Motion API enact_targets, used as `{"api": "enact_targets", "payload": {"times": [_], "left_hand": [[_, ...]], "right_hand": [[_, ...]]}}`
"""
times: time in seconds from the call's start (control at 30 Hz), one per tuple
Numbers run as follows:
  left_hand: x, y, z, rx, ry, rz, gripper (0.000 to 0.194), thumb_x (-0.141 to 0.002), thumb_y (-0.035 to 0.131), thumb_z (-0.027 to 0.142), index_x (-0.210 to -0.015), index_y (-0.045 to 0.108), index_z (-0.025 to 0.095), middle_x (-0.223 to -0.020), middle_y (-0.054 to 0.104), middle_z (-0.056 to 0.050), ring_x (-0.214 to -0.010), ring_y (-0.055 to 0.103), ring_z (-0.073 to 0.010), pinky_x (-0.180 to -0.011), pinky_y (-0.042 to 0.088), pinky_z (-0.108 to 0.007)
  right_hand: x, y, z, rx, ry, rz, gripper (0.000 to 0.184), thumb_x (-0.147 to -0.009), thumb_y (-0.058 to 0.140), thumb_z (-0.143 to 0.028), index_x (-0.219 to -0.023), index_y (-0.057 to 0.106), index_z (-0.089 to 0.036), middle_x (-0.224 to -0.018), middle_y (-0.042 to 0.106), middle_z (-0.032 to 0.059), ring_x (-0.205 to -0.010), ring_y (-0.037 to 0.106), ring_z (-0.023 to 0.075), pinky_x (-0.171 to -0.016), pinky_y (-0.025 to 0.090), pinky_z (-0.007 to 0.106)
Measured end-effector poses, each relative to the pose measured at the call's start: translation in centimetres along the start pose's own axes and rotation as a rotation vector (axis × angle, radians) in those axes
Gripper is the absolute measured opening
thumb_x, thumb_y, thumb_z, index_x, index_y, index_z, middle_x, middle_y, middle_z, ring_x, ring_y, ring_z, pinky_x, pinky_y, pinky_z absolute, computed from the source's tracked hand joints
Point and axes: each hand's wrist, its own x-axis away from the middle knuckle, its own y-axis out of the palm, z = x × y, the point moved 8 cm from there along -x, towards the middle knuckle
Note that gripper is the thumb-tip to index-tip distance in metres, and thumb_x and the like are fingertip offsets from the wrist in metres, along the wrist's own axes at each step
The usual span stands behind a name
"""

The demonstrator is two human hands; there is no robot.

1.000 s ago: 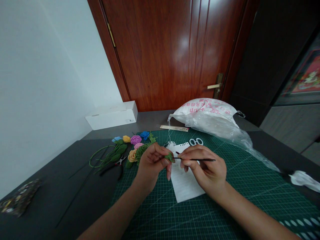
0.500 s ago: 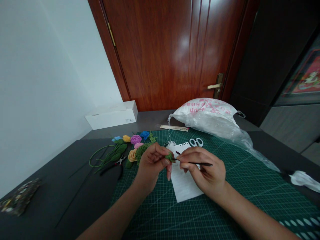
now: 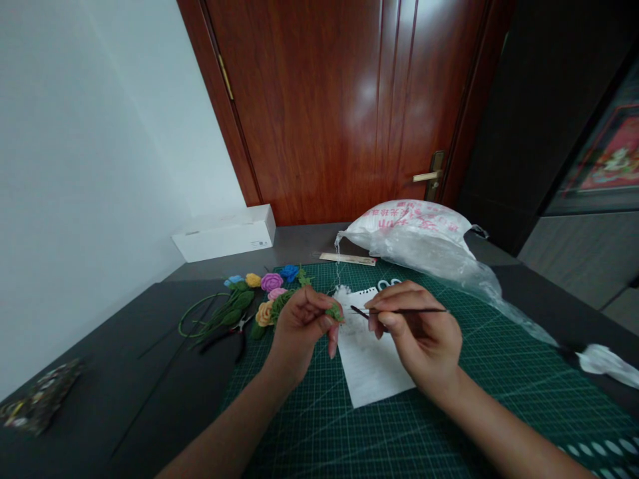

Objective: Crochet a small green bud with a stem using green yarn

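Observation:
My left hand (image 3: 302, 327) is closed in a pinch on a small green crochet piece (image 3: 333, 312) above the green cutting mat (image 3: 449, 412). My right hand (image 3: 419, 329) is closed on a thin dark crochet hook (image 3: 399, 311), held level with its tip pointing left, a short way from the green piece. Under both hands lies a white sheet of paper (image 3: 369, 369). A bit of white fluff (image 3: 342, 292) sits on the mat just beyond the hands.
Crocheted flowers with green stems (image 3: 259, 293) and small pliers (image 3: 234, 329) lie left on the dark table. White scissors (image 3: 387, 284), a wooden ruler (image 3: 347, 259), a plastic bag (image 3: 424, 236) and a white box (image 3: 224, 233) are farther back. A wooden door (image 3: 344, 100) stands behind.
My right hand has drawn the hook to the right, out of the green piece, and lifted slightly. My left hand has stayed in place.

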Motion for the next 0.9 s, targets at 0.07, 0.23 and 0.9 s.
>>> {"api": "enact_targets", "payload": {"times": [0.07, 0.23, 0.9], "left_hand": [[0.1, -0.1, 0.0, -0.006, 0.001, 0.004, 0.017, -0.084, 0.075, 0.008, -0.084, 0.06, 0.017, -0.081, 0.073, 0.001, -0.046, 0.063, -0.0089, -0.035, 0.051, -0.017], [0.3, 0.2, 0.1, 0.004, 0.02, -0.026, 0.017, -0.084, 0.076, 0.008, -0.085, 0.061, 0.017, -0.081, 0.072, 0.002, -0.048, 0.063, -0.0087, -0.036, 0.052, -0.017], [0.2, 0.4, 0.3, -0.002, 0.019, -0.013, 0.017, -0.084, 0.075, 0.008, -0.085, 0.061, 0.017, -0.083, 0.073, 0.001, -0.049, 0.064, -0.0092, -0.037, 0.053, -0.017]], "right_hand": [[0.2, 0.2, 0.4, -0.032, 0.034, -0.009, 0.016, -0.093, 0.064, -0.006, -0.1, 0.071, -0.019, -0.085, 0.073, 0.0068, -0.074, 0.072, 0.0194, -0.059, 0.059, 0.032], [0.2, 0.9, 0.1, 0.01, 0.011, -0.041, 0.013, -0.093, 0.065, -0.006, -0.096, 0.072, -0.017, -0.081, 0.075, 0.0057, -0.073, 0.071, 0.0173, -0.062, 0.059, 0.03], [0.1, 0.8, -0.2, 0.048, -0.047, -0.056, 0.012, -0.095, 0.064, -0.01, -0.101, 0.07, -0.019, -0.084, 0.075, 0.007, -0.076, 0.073, 0.0196, -0.065, 0.061, 0.034]]}}
